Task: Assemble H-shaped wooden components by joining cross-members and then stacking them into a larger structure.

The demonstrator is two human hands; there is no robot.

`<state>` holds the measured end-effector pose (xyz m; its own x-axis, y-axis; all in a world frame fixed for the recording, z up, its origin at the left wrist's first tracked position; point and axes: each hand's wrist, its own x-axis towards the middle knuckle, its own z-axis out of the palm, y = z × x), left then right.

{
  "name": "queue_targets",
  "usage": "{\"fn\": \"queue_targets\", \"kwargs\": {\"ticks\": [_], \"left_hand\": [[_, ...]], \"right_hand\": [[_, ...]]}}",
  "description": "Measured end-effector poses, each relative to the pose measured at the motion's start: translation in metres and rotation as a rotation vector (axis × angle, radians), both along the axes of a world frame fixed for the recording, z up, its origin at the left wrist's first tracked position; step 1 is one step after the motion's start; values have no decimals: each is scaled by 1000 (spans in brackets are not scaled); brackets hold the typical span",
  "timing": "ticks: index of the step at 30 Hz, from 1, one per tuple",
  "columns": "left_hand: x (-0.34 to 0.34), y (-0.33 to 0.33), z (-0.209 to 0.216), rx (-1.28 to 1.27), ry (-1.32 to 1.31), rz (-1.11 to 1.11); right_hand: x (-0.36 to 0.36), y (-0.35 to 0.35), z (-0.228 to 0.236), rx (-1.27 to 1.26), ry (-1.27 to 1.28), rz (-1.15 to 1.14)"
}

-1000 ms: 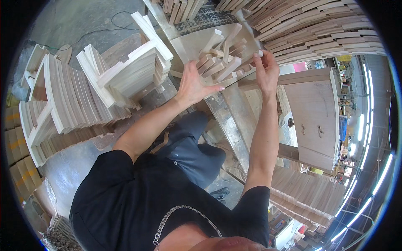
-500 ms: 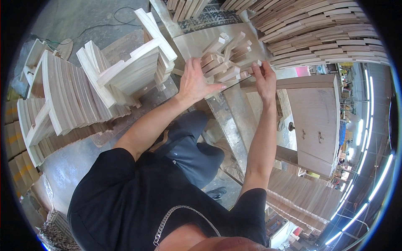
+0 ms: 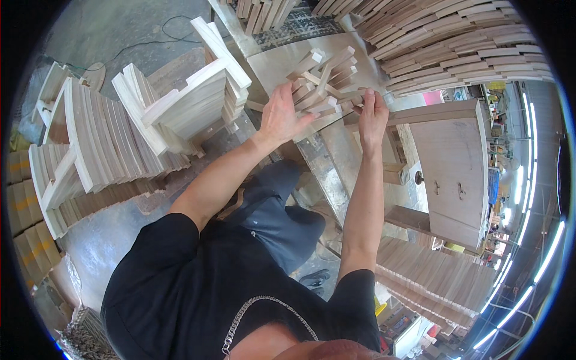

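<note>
- The sticks lie in a messy pile on the board, partly between the 2 hands.
- The left hand is at the pile's left side, thumb spread wide from the fingers.
- The right hand is at its right side; I cannot tell if the fingers pinch a stick.

No txt, nos. or signs legible anywhere.
</note>
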<state>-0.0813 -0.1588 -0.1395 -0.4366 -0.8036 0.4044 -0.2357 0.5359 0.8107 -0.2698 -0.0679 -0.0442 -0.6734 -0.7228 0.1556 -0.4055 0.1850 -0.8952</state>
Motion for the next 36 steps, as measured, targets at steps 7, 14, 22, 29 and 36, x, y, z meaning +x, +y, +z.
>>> {"fn": "queue_targets", "kwargs": {"ticks": [7,14,22,29,36], "left_hand": [[-4,-3,1,77,-46,4],[-1,-8,3,106,-49,-16],[1,-13,14,57,-71,-100],[1,-17,5,1,-35,-98],[0,-16,13,29,-39,-108]], "right_hand": [[-12,3,-4,161,188,-60],[22,12,-24,-208,-65,44],[31,15,-44,38,38,66],[41,10,-59,-23,203,-9],[41,8,-72,5,210,-89]]}}
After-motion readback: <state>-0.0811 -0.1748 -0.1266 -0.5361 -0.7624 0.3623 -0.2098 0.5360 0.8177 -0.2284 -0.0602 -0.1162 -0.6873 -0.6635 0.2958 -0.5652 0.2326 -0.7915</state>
